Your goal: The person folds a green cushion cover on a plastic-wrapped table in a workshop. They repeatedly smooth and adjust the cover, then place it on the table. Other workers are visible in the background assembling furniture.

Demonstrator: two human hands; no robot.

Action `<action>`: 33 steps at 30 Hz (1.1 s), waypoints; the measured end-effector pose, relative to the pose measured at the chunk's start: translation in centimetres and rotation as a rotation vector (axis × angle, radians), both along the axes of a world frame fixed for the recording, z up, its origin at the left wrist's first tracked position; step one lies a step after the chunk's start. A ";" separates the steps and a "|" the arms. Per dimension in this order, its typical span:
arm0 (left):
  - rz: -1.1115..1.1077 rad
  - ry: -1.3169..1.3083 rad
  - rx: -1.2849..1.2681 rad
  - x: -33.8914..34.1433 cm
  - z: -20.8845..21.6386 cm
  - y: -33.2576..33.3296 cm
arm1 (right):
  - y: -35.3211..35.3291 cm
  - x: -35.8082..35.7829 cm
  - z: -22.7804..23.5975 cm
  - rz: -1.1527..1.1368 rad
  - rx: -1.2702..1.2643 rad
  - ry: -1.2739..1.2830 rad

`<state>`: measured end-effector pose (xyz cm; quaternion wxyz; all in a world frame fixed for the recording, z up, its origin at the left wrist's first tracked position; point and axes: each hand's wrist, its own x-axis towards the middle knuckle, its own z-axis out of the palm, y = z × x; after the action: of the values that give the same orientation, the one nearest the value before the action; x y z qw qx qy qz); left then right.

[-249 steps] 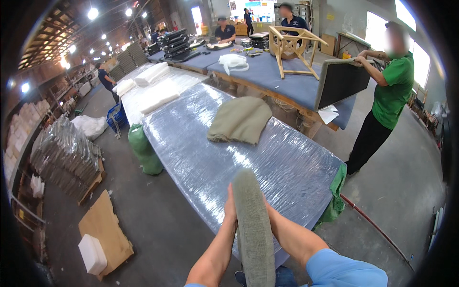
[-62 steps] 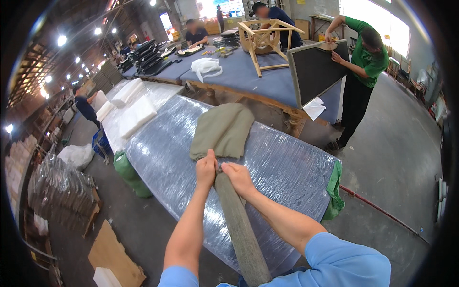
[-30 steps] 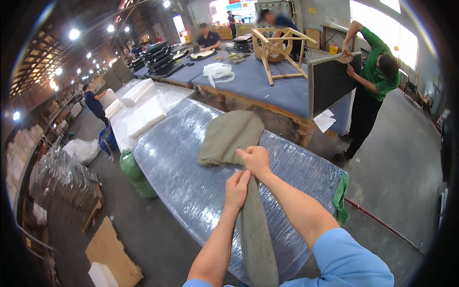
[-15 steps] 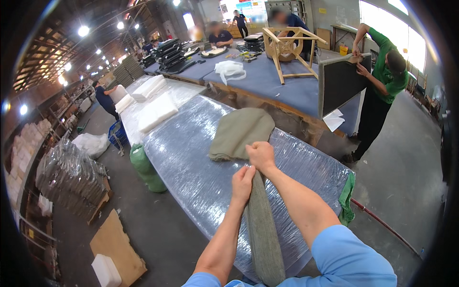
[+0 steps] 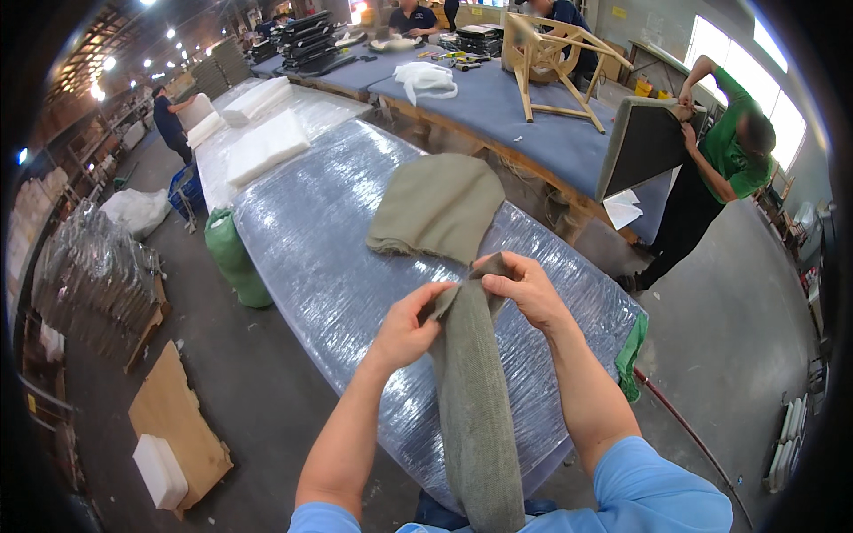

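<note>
A long grey-green fabric cover (image 5: 480,400) runs from my body up to my hands, rounded and filled out along its length. My left hand (image 5: 410,324) pinches the left edge of its far end. My right hand (image 5: 522,289) grips the right edge, with a fold of cloth standing up between thumb and fingers. The two edges are spread apart, and what lies inside is hidden. Just beyond my hands, a folded stack of the same grey-green fabric (image 5: 440,206) rests on the plastic-wrapped table (image 5: 311,240).
White foam slabs (image 5: 267,147) lie at the table's far left. A green sack (image 5: 235,258) stands against its left side. Behind is a blue-topped bench (image 5: 480,98) with an upturned wooden chair frame (image 5: 555,67). At right, a person in green (image 5: 733,151) holds a dark panel (image 5: 653,142).
My hands, close together before, have moved apart and now spread the cover's far end. The cover looks wider and fuller. The whole view has shifted slightly.
</note>
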<state>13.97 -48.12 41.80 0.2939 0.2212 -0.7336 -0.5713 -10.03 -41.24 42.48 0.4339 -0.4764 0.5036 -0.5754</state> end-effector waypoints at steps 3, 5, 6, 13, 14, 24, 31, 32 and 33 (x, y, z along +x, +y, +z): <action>0.116 -0.049 -0.169 -1.1 -1.1 -0.5 | 0.3 -1.0 -1.8 -0.082 -0.080 0.043; 0.200 0.003 -0.205 -1.7 -1.1 -0.8 | 0.3 -0.6 -2.3 -0.165 -0.099 0.008; 0.193 0.047 -0.098 -1.9 -1.3 -0.8 | 0.3 -0.2 -2.6 -0.214 -0.115 0.007; 0.316 0.155 0.035 -2.2 -1.9 -0.9 | 0.5 2.9 -2.7 -0.286 -0.147 -0.220; 0.328 0.169 0.057 -2.5 -1.8 -0.9 | 0.4 3.4 -2.6 -0.298 -0.147 -0.275; 0.375 0.206 0.089 -5.7 -2.2 -2.4 | -0.5 6.6 -3.3 -0.461 -0.084 -0.268; -0.018 0.178 0.413 -5.0 -1.1 -2.5 | -0.2 5.5 -2.7 -0.673 -0.181 0.040; -0.057 0.164 0.434 -4.7 -1.1 -2.5 | -0.3 5.6 -2.4 -0.651 -0.166 0.021; -0.093 0.148 0.455 -4.5 -1.1 -2.5 | -0.6 5.7 -2.1 -0.627 -0.149 0.002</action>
<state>9.51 -50.61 40.73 0.2628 0.2051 -0.5717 -0.7497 -4.33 -41.79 40.36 0.1988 -0.3292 0.5827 -0.7159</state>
